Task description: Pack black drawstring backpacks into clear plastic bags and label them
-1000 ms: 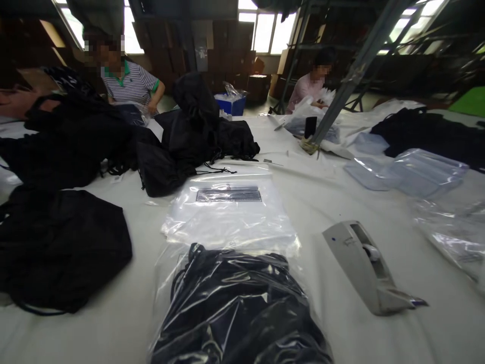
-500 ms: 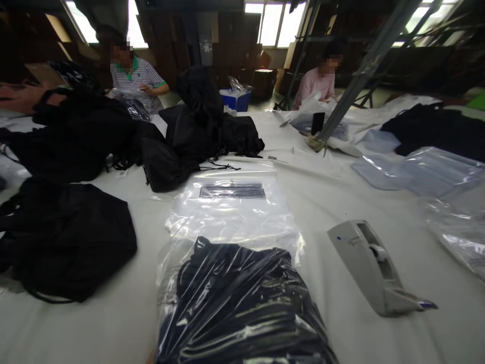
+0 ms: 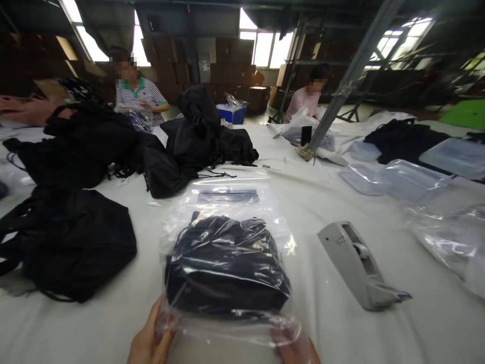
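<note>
A clear plastic bag (image 3: 227,331) lies in front of me with a dark folded fabric bundle (image 3: 227,263) inside it. My left hand (image 3: 151,336) pinches the near left corner of the plastic between thumb and fingers. At the near right corner, my right hand (image 3: 293,344) grips the plastic, its fingers partly seen through the film. Under the far end lies a stack of flat clear bags with a printed label panel (image 3: 227,196). To the right rests a grey tape dispenser (image 3: 358,265).
A black drawstring bag (image 3: 76,242) lies at left, with a heap of black bags (image 3: 200,136) beyond it. Clear plastic pieces (image 3: 401,177) lie at right. A slanted metal post (image 3: 341,91) rises from the white table (image 3: 295,194). Two people work across it.
Both hands have come into view at the near edge, gripping the plastic bag. The dark bundle sits farther from me, and a near strip of plastic shows. The camera view has tilted up slightly.
</note>
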A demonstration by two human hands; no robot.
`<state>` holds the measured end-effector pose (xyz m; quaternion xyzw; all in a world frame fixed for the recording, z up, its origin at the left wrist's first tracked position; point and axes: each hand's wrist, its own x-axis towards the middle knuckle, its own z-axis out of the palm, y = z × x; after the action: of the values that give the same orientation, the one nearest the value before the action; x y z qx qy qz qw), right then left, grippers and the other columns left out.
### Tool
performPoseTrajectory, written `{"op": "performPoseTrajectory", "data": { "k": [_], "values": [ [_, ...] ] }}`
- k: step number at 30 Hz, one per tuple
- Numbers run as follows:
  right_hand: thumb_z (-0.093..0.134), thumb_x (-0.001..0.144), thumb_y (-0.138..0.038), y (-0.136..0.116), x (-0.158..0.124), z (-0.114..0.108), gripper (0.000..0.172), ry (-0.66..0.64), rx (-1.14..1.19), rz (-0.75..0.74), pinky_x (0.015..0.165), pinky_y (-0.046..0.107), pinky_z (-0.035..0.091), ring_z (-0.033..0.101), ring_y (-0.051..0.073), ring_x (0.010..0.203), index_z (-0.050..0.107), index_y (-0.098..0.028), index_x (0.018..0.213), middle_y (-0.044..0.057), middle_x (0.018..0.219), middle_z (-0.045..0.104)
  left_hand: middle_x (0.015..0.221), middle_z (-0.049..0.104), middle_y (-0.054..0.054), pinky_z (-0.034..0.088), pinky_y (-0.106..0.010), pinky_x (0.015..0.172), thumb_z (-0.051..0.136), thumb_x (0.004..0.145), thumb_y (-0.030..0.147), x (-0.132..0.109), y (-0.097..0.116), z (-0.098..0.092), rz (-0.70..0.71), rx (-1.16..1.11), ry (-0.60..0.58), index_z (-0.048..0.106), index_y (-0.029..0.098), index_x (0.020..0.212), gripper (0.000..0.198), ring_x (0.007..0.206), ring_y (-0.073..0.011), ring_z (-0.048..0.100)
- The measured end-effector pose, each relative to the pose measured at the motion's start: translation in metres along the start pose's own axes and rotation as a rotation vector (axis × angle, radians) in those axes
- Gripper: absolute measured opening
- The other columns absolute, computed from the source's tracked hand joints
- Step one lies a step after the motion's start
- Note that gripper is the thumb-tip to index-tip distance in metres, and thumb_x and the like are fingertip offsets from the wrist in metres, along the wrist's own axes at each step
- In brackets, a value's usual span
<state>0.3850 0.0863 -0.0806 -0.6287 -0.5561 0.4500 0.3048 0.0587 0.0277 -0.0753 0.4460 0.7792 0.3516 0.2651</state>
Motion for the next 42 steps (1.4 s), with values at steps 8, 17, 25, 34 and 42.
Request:
{"op": "performPoseTrajectory", "data": {
  "k": [8, 17, 25, 34, 42],
  "values": [
    [0.062, 0.072, -0.059, -0.040, 0.047, -0.044, 0.046, 0.233, 0.150, 0.002, 0.050, 0.028, 0.048, 0.060, 0.018, 0.051, 0.068, -0.014, 0.079, 0.004, 0.057, 0.065, 0.057, 0.052, 0.005, 0.040, -0.021, 0.049, 0.057, 0.081, 0.050, 0.018, 0.060, -0.054, 0.142, -0.140, -0.017, 0.058, 0.014, 0.130, 0.061, 0.051, -0.0136, 0.047],
    [0.073, 0.067, -0.060, -0.049, 0.021, -0.062, 0.045, 0.311, 0.294, -0.101, 0.047, 0.024, 0.044, 0.053, 0.012, 0.046, 0.067, -0.016, 0.068, 0.001, 0.051, 0.060, 0.050, 0.038, 0.008, 0.025, -0.018, 0.040, 0.057, 0.081, 0.053, 0.004, 0.069, -0.055, 0.011, -0.405, 0.036, 0.065, 0.014, 0.115, 0.051, 0.045, -0.0090, 0.031],
    [0.082, 0.053, -0.065, 0.035, -0.055, -0.001, 0.058, -0.260, 0.575, 0.555, 0.046, 0.023, 0.049, 0.063, 0.015, 0.049, 0.071, -0.012, 0.073, 0.008, 0.062, 0.069, 0.051, 0.035, 0.009, 0.021, -0.017, 0.040, 0.055, 0.081, 0.054, -0.019, 0.012, -0.025, -0.176, -0.481, -0.014, 0.061, 0.013, 0.113, 0.052, 0.043, -0.0078, 0.029],
    [0.093, 0.053, -0.038, -0.012, -0.048, 0.066, 0.040, -0.210, 0.961, 0.554, 0.067, 0.020, 0.055, 0.069, 0.013, 0.072, 0.065, -0.014, 0.070, 0.008, 0.080, 0.075, 0.085, 0.062, 0.001, 0.050, -0.024, 0.069, 0.071, 0.073, 0.009, -0.089, 0.057, -0.054, 0.735, -0.313, 0.477, 0.062, 0.024, 0.111, 0.041, 0.074, -0.0136, 0.059],
    [0.094, 0.051, -0.030, -0.020, -0.045, 0.073, 0.036, -0.179, 1.023, 0.547, 0.062, 0.019, 0.054, 0.067, 0.011, 0.067, 0.068, -0.013, 0.070, 0.004, 0.073, 0.073, 0.114, 0.067, -0.012, 0.051, -0.046, 0.093, 0.047, 0.094, 0.024, -0.060, 0.051, 0.023, 0.658, 0.278, -0.283, 0.060, 0.018, 0.121, 0.030, 0.107, -0.0287, 0.062]
  ]
}}
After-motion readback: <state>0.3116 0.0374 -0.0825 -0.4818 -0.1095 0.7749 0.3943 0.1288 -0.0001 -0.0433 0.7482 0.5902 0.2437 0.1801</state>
